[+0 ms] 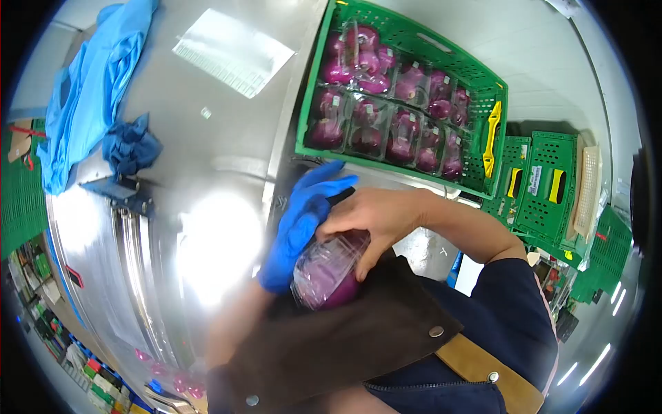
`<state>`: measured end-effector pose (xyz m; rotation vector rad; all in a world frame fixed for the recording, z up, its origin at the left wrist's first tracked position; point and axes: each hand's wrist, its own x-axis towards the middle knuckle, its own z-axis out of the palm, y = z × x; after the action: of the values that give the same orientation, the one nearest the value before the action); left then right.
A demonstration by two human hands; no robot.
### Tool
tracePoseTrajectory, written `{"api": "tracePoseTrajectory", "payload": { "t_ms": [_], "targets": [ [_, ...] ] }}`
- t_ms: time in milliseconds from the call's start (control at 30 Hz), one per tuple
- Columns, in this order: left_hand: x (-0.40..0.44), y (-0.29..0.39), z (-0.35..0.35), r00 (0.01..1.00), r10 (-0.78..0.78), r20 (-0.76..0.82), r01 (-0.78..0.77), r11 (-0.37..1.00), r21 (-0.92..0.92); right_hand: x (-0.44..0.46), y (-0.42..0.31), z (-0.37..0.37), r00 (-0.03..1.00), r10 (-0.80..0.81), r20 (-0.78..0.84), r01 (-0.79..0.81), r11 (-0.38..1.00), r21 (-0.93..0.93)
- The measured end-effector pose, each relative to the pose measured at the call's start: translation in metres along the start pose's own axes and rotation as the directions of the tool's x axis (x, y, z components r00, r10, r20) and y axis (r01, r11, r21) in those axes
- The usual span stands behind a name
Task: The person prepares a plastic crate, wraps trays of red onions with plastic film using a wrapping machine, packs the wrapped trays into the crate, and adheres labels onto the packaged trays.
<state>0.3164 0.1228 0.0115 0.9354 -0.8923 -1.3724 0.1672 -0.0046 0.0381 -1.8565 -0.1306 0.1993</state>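
My right hand (383, 219), bare, is closed on the upper end of a clear plastic pack (324, 272), its thumb down the right side. Through the film shows a round purple vegetable, perhaps a red onion. The pack is tilted, close against my dark apron (345, 338). On its left side is my left hand (300, 224) in a blue glove, two fingers stretched out past the pack and others partly bent. A small dark thing between the hands cannot be made out.
A green crate (407, 169) with several similar packs stands beyond my hands. On the steel table (200, 138) lie a white label sheet (233, 52), blue plastic (110, 69) and a crumpled blue glove (129, 146). More green crates (545, 183) stand at right.
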Motion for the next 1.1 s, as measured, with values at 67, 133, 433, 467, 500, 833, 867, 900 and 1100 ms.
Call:
{"api": "tracePoseTrajectory", "payload": {
  "t_ms": [67,133,433,467,500,833,867,900,1100],
  "targets": [
    [0.006,-0.009,0.009,0.993,-0.105,-0.063,0.089,0.972,-0.219,-0.005,0.001,-0.004,0.998,0.06,-0.035,-0.061,0.998,-0.026],
    [0.013,-0.011,0.018,0.92,-0.391,0.036,0.327,0.714,-0.619,-0.007,-0.003,-0.015,0.979,0.204,0.021,-0.202,0.976,-0.079],
    [0.158,-0.06,0.012,0.983,-0.035,-0.183,0.06,0.989,0.134,-0.119,0.095,-0.028,0.469,0.691,-0.55,0.181,0.534,0.826],
    [0.184,-0.07,0.007,0.992,0.057,-0.114,-0.009,0.926,0.378,-0.142,0.129,-0.028,0.265,0.794,-0.546,0.204,0.508,0.837],
    [0.21,-0.075,0.006,0.977,0.209,0.05,-0.193,0.749,0.633,-0.132,0.108,-0.052,0.099,0.768,-0.632,0.268,0.591,0.761],
    [0.282,-0.121,-0.018,0.959,-0.083,0.271,-0.282,-0.188,0.941,-0.163,0.227,-0.144,-0.305,0.651,-0.696,-0.07,0.713,0.698],
    [0.276,-0.115,-0.021,0.974,-0.086,0.211,-0.224,-0.179,0.958,-0.154,0.227,-0.147,-0.361,0.601,-0.713,-0.119,0.729,0.675],
    [0.272,-0.111,-0.026,0.985,-0.086,0.147,-0.16,-0.168,0.973,-0.154,0.235,-0.15,-0.358,0.607,-0.71,-0.14,0.716,0.683],
    [0.273,-0.115,-0.027,0.991,-0.085,0.102,-0.117,-0.21,0.971,-0.142,0.27,-0.174,-0.338,0.639,-0.691,-0.253,0.645,0.721]
  ]
}}
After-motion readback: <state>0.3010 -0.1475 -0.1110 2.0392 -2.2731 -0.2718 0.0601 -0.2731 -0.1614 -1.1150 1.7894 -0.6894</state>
